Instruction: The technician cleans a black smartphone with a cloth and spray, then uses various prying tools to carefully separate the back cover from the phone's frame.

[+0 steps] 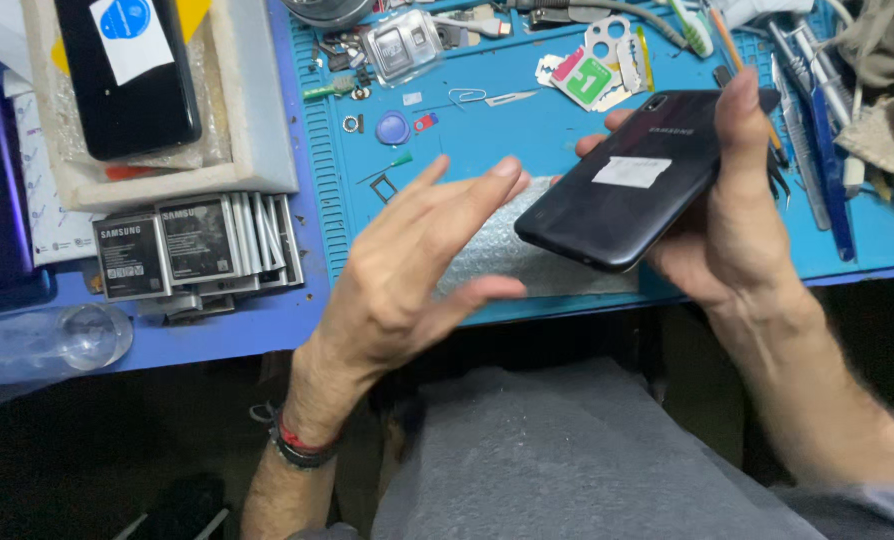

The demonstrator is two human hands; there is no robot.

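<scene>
Your left hand [417,265] hovers empty, fingers spread; right hand [737,220] at three o'clock grips the black phone [622,180] back-up — steady it next.

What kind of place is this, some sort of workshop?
Most likely a phone repair bench: the right hand holds a black phone over a blue work mat, beside stacked phone batteries and small tools.
</scene>
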